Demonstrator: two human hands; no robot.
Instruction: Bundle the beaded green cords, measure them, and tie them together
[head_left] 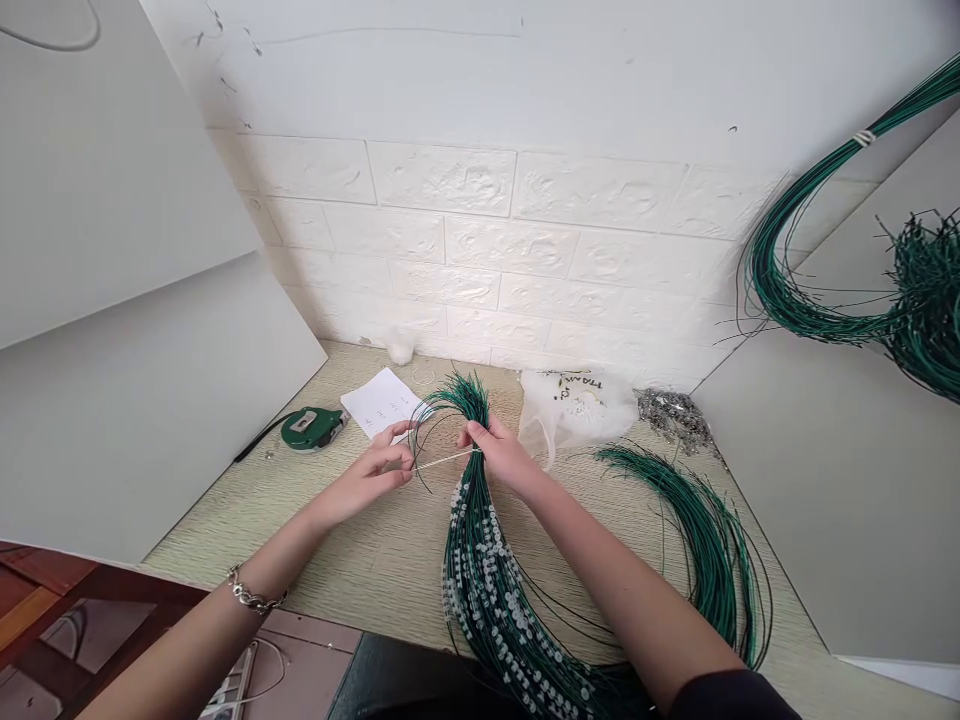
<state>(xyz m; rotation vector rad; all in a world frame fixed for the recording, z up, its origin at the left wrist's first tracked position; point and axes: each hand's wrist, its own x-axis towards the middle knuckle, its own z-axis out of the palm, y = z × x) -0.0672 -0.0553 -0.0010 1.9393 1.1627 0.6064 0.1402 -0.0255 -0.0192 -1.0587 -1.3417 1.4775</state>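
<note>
A thick bundle of green wires (469, 560), dotted with small clear white beads, runs from the table's front edge up to its loose cut tips. My right hand (496, 450) closes around it just below those tips. Stretched sideways from the bundle is a thin pale band (444, 461); whether it is string or elastic I cannot tell. Its far end is pinched in the fingers of my left hand (379, 468), a little left of the bundle. A few stray wires curl out beside those fingers.
A green tape measure (311, 428) and a white paper sheet (382, 402) lie left on the table (375, 570). Behind are a white plastic bag (577, 405) and a heap of small metallic pieces (675, 420). More green wires (705, 540) lie right; another bundle (795, 310) hangs above.
</note>
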